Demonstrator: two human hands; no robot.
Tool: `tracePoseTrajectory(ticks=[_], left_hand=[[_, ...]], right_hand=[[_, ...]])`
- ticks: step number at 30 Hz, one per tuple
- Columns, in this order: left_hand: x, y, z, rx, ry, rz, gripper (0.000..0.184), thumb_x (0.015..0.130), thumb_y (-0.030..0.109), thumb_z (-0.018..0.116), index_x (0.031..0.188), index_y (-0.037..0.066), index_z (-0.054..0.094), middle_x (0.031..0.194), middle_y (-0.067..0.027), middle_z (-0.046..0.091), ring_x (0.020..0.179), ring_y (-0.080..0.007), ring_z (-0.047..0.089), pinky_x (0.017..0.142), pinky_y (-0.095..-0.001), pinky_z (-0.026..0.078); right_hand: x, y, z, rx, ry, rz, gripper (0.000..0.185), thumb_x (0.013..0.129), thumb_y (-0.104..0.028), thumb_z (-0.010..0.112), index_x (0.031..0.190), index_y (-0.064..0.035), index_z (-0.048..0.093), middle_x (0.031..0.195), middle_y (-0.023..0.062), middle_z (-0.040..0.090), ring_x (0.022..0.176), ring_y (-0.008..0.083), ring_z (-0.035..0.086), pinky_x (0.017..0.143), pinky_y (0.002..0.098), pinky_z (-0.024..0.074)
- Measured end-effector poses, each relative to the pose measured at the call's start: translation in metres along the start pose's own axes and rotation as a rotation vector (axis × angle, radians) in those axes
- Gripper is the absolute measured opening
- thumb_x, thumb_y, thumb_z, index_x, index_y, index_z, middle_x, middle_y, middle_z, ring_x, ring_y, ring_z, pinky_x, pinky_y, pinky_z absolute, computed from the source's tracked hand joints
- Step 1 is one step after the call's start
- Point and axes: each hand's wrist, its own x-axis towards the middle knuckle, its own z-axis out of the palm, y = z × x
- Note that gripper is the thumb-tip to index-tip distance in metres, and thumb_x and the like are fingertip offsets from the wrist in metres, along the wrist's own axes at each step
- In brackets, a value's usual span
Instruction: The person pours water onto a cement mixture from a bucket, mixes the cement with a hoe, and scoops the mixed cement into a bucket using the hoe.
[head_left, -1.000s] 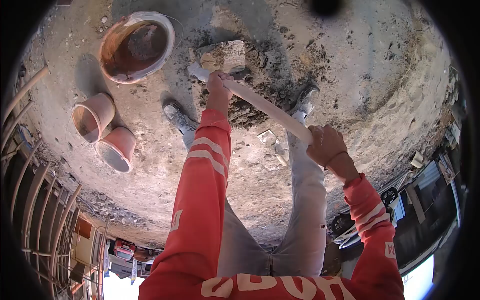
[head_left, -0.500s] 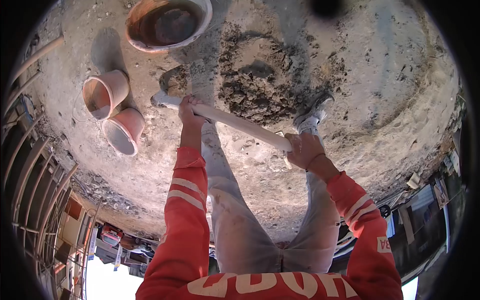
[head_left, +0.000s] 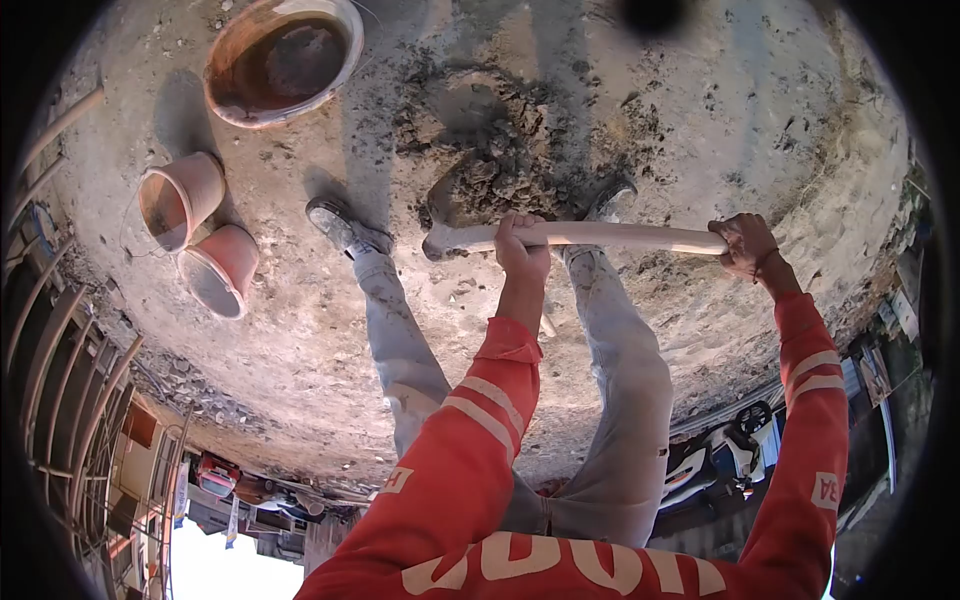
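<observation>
A hoe [head_left: 625, 236] with a thick pale wooden handle lies almost level across the view. My left hand [head_left: 522, 246] is closed round the handle near the hoe's head, and my right hand [head_left: 748, 247] grips its far right end. The dirty metal head points away from me, its blade at the near left edge of a heap of dark, wet, clumpy mix [head_left: 500, 180]. Part of the blade blends into the heap, so its depth there cannot be told.
A wide tub of brownish water [head_left: 215, 85] stands at the upper left. Below it, two pinkish buckets [head_left: 205, 190] lean or stand close together. My shoes [head_left: 345, 225] are on rough, dusty ground. Curved bars [head_left: 60, 370] line the left; a parked motorcycle [head_left: 715, 460] is at lower right.
Both hands have swung the hoe to the right. Its head has gone from beside my left shoe to the heap, and the handle now lies flatter. The camera view has shifted somewhat.
</observation>
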Motion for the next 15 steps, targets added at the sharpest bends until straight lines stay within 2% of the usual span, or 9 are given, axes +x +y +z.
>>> tracePoseTrajectory(ticks=[3, 5, 7, 8, 9, 11, 13, 14, 15], left_hand=[[-0.067, -0.002, 0.013, -0.016, 0.065, 0.053, 0.016, 0.087, 0.006, 0.054, 0.075, 0.01, 0.045, 0.066, 0.0005, 0.04, 0.065, -0.0149, 0.043, 0.073, -0.034, 0.044], [-0.106, 0.011, 0.009, -0.009, 0.079, 0.036, 0.016, 0.088, 0.007, 0.056, 0.077, 0.011, 0.045, 0.065, 0.0016, 0.039, 0.061, -0.0127, 0.041, 0.069, -0.0326, 0.044], [-0.128, 0.022, 0.011, 0.082, 0.138, 0.003, 0.015, 0.087, 0.008, 0.056, 0.078, 0.011, 0.045, 0.064, 0.0017, 0.038, 0.058, -0.0123, 0.041, 0.065, -0.0324, 0.043], [-0.13, 0.027, 0.011, 0.127, 0.167, -0.013, 0.014, 0.087, 0.008, 0.056, 0.079, 0.011, 0.045, 0.064, 0.0018, 0.037, 0.057, -0.0121, 0.04, 0.062, -0.0322, 0.042], [-0.118, 0.03, 0.014, 0.211, 0.203, -0.039, 0.013, 0.087, 0.008, 0.056, 0.079, 0.011, 0.045, 0.064, 0.002, 0.037, 0.056, -0.0121, 0.04, 0.06, -0.0317, 0.041], [-0.06, 0.037, 0.033, 0.369, 0.19, -0.101, 0.009, 0.086, 0.007, 0.054, 0.081, 0.01, 0.047, 0.064, 0.0021, 0.037, 0.054, -0.0121, 0.039, 0.053, -0.0303, 0.038], [0.059, 0.049, 0.043, 0.488, 0.064, -0.146, 0.008, 0.085, 0.004, 0.052, 0.08, 0.009, 0.047, 0.062, 0.0013, 0.037, 0.049, -0.0121, 0.034, 0.052, -0.0298, 0.036], [0.092, 0.065, 0.062, 0.675, 0.038, -0.136, 0.01, 0.085, 0.003, 0.05, 0.078, 0.009, 0.046, 0.06, 0.0008, 0.037, 0.047, -0.0115, 0.034, 0.049, -0.03, 0.035], [0.096, 0.067, 0.095, 0.659, 0.085, -0.091, 0.013, 0.086, 0.004, 0.047, 0.075, 0.009, 0.044, 0.06, -0.0001, 0.038, 0.047, -0.0116, 0.035, 0.045, -0.0299, 0.034]], right_hand=[[-0.048, -0.011, -0.007, 0.049, 0.054, -0.041, 0.029, 0.061, -0.017, 0.06, 0.09, -0.0166, 0.059, 0.074, 0.0052, 0.061, 0.07, 0.0337, 0.061, 0.068, 0.0456, 0.0488], [-0.099, -0.051, -0.016, 0.073, 0.061, 0.022, 0.027, 0.06, -0.015, 0.062, 0.087, -0.0164, 0.058, 0.074, 0.0065, 0.062, 0.072, 0.0329, 0.062, 0.066, 0.0454, 0.0489], [-0.153, -0.094, -0.015, 0.147, 0.337, 0.045, 0.031, 0.059, -0.016, 0.064, 0.09, -0.0172, 0.059, 0.075, 0.0073, 0.062, 0.075, 0.0318, 0.063, 0.068, 0.0461, 0.0482], [-0.169, -0.114, -0.014, 0.201, 0.15, 0.181, 0.035, 0.06, -0.017, 0.064, 0.095, -0.0178, 0.061, 0.079, 0.0075, 0.062, 0.077, 0.0322, 0.062, 0.071, 0.0469, 0.0475], [-0.178, -0.134, -0.013, 0.253, -0.04, 0.315, 0.038, 0.061, -0.019, 0.065, 0.1, -0.0183, 0.062, 0.083, 0.0078, 0.063, 0.08, 0.0325, 0.062, 0.074, 0.0476, 0.0468], [-0.163, -0.177, 0.017, 0.231, 0.102, 0.38, 0.042, 0.067, -0.02, 0.064, 0.109, -0.0174, 0.062, 0.083, 0.0094, 0.063, 0.08, 0.035, 0.061, 0.073, 0.0501, 0.0465], [-0.074, -0.214, 0.03, 0.391, 0.014, 0.479, 0.042, 0.072, -0.02, 0.061, 0.114, -0.014, 0.061, 0.086, 0.0141, 0.062, 0.079, 0.038, 0.06, 0.073, 0.0508, 0.0467], [-0.069, -0.25, 0.039, 0.466, 0.133, 0.458, 0.042, 0.073, -0.02, 0.061, 0.115, -0.0119, 0.06, 0.086, 0.0168, 0.061, 0.078, 0.0383, 0.059, 0.073, 0.0508, 0.0469], [-0.05, -0.269, 0.044, 0.528, 0.308, 0.441, 0.043, 0.074, -0.02, 0.061, 0.116, -0.0099, 0.059, 0.087, 0.0194, 0.06, 0.078, 0.0387, 0.059, 0.073, 0.0509, 0.047]])
